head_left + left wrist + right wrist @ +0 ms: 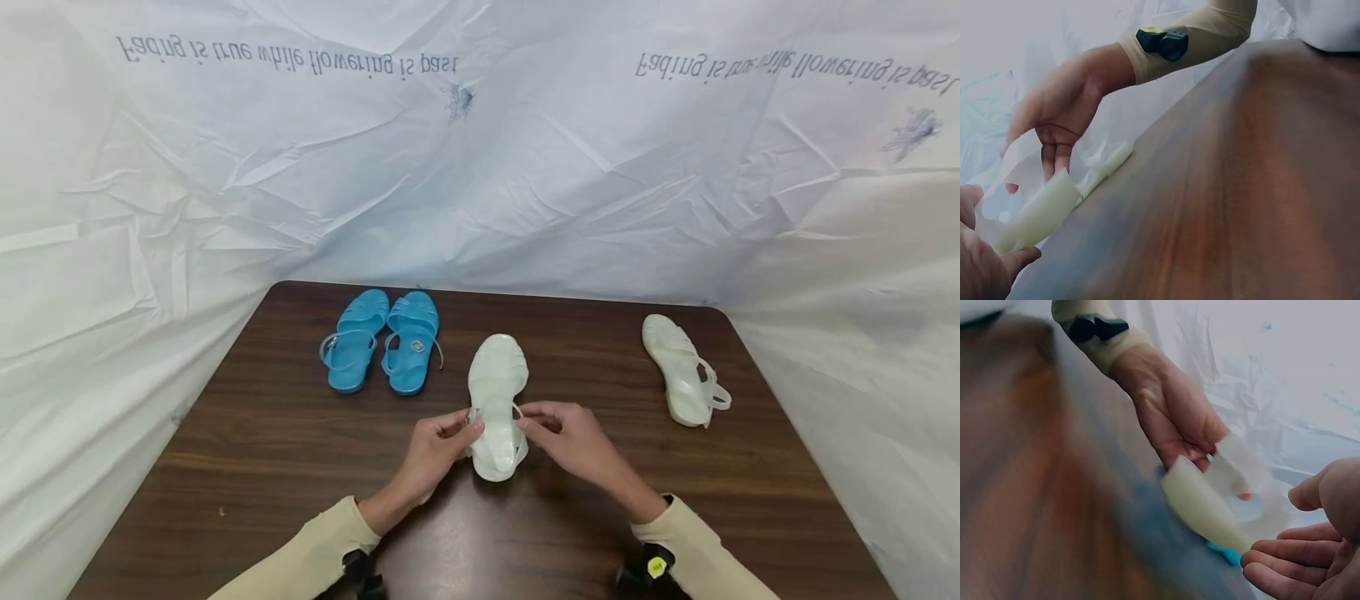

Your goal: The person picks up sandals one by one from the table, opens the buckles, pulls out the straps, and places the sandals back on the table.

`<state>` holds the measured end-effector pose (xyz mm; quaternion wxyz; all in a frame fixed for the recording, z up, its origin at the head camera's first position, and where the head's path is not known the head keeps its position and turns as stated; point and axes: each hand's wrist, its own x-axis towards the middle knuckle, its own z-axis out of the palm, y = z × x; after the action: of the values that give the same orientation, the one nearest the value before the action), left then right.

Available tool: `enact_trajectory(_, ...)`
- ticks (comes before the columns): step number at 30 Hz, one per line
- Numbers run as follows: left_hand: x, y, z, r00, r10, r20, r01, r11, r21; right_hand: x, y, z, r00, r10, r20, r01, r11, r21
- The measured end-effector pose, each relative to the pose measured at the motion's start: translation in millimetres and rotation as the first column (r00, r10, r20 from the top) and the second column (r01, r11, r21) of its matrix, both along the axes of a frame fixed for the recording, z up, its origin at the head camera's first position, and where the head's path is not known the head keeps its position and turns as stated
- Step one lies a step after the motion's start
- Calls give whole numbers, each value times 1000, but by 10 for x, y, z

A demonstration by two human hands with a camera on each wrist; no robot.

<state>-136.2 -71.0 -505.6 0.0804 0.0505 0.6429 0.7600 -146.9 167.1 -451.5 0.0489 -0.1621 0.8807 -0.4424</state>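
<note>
A pale, translucent white jelly sandal (498,367) lies at the middle of the table, toe pointing away and heel toward the person. On its left side, my left hand (438,450) pinches the ankle strap near the buckle with thumb and forefinger. My right hand (573,437) holds the strap at the right side between thumb and forefinger. Seen from the left wrist, the heel (1041,212) stands between both hands, and the strap rises above it. The right wrist view shows the strap (1235,469) partly covering the left fingertips, while the right hand's other fingers (1285,569) extend below.
Two blue sandals (410,346) stand side by side at the back left of the dark wooden table (300,483). Another white sandal (681,371) lies at the back right, its strap spread outward. White plastic sheeting (480,192) hangs behind the table.
</note>
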Motion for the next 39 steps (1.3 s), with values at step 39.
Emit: enact_trajectory(39, -841, 1361, 20, 997, -56, -62, 63, 991, 117, -706, 2666, -17, 916, -346, -204, 400, 825, 398)
